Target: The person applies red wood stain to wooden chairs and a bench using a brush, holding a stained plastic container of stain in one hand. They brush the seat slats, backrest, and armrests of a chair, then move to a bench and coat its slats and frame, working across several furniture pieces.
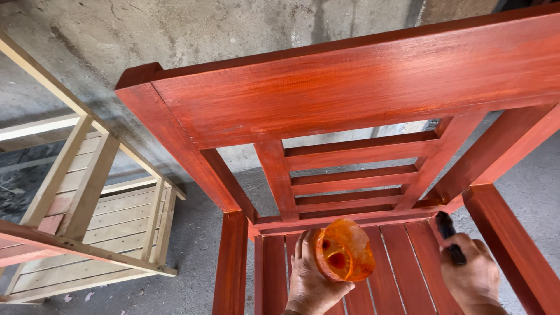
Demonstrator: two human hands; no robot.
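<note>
Left hand (309, 280): fingers grasping stained orange plastic cup (344, 249).
Right hand (471, 274): fingers clenched around dark brush handle (448, 232).
Beneath: red-stained slatted wooden chair (350, 99).

The wooden chair (350, 93) in front of me is coated in red-orange stain, grain showing through, with a slight wet sheen on the top rail. The cut plastic bottle (344, 249) in my left hand (309, 280) is translucent and glossy, smeared orange. Beside it, the unpainted chair (87, 198) is pale, matt raw wood; the concrete floor (192, 274) looks rough.
</note>
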